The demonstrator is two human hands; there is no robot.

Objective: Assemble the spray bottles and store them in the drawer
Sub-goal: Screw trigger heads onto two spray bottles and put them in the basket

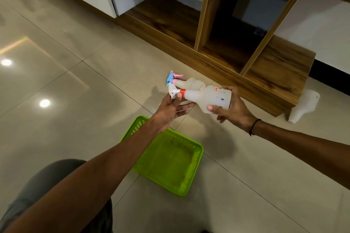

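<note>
The right grip point(230, 108) clamped the bottle point(208, 98); the left grip point(173, 105) pinched its spray head point(175, 92), which wanted straight, gentle turning.

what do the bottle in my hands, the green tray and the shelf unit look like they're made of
Bottle: likely translucent matte plastic, milky and cloudy. Green tray: probably glossy moulded plastic, with slotted walls and a soft sheen. Shelf unit: wood or wood-look laminate; brown grain shows, but which one is unclear.

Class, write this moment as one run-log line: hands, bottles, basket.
left hand: on white trigger head | right hand: gripping bottle base | pink-blue bottle: lying on floor | headless bottle: lying beside shelf | green basket: empty
</note>
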